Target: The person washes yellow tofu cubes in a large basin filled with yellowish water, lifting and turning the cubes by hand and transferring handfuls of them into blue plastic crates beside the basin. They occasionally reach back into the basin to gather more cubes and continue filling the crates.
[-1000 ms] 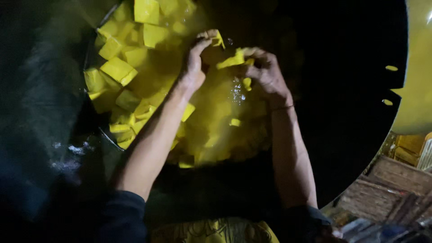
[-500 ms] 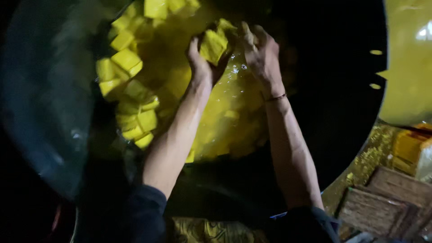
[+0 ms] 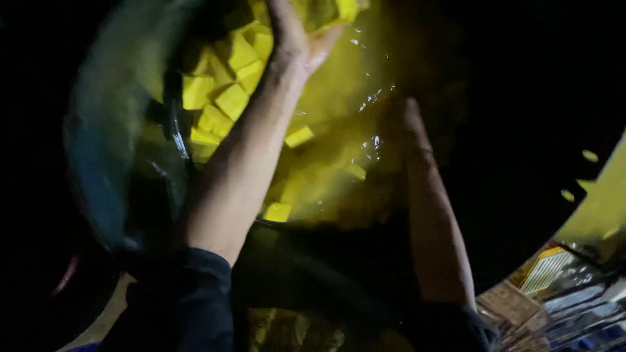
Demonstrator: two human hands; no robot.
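Your left hand (image 3: pixel 297 36) is raised at the top of the view, fingers partly curled, touching yellow cubes (image 3: pixel 222 85) near the upper edge; whether it actually grips any cannot be told, since the fingertips run out of the picture. Your right hand (image 3: pixel 398 120) lies in shadow over the yellow liquid (image 3: pixel 326 176), too dark to tell whether its fingers are spread or closed. The cubes are heaped on the left side of a big dark pan (image 3: pixel 111 163), just left of your left forearm, and a few loose ones float between your forearms. Droplets (image 3: pixel 372 98) hang in the air between your hands. Both dark sleeves sit low in the view.
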